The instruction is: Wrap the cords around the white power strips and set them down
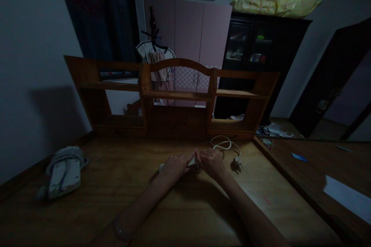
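My left hand (175, 164) is closed around a pale, long power strip (161, 167) lying low over the wooden desk; only its end and a bit near my fingertips show. Right beside it, my right hand (211, 160) has its fingers curled tight on the white cord (222, 147), close to the strip's right end. From there the cord loops behind my right hand and comes down to a plug (237, 163), whose prongs rest on the desk. Both thumbs nearly meet between the hands. My fingers cover most of the strip.
At the left lies another white power strip (64, 175) with its cord wound up. A wooden shelf unit (176, 95) stands along the back of the desk (121, 189). Past the desk's right edge, a lower wooden surface holds a white sheet (348, 195) and a blue card (299, 157).
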The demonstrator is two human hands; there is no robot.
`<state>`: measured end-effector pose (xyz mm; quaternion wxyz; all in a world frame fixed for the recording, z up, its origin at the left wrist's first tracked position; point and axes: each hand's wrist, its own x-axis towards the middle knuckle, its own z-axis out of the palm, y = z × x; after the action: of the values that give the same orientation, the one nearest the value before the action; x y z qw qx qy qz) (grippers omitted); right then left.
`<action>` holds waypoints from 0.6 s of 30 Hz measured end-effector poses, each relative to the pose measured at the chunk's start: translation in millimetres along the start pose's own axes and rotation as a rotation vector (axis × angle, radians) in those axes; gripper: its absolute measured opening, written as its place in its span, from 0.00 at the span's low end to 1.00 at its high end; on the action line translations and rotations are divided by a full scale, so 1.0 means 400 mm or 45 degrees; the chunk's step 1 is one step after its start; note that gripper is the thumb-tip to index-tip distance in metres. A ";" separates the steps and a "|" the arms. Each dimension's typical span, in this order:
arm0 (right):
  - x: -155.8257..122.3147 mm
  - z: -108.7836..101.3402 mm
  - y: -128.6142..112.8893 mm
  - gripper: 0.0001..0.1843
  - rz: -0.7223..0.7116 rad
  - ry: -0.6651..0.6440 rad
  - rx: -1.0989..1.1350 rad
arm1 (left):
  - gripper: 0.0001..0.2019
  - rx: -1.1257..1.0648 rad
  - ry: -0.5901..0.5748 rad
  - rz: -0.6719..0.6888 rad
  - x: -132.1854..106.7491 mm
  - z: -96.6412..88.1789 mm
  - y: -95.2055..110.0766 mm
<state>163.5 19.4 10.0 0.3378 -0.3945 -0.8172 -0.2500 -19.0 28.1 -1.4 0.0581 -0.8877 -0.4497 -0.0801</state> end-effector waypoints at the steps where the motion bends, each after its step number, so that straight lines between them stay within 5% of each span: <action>1: 0.000 0.000 0.000 0.22 0.002 0.002 -0.002 | 0.31 0.004 -0.004 -0.002 0.000 0.000 0.000; 18: 0.000 0.005 0.000 0.22 0.006 0.016 -0.033 | 0.33 -0.144 0.024 0.049 -0.015 -0.017 0.002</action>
<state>162.7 20.9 8.6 0.3383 -0.3992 -0.8109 -0.2621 -22.3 21.7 4.1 0.0137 -0.8972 -0.4269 -0.1126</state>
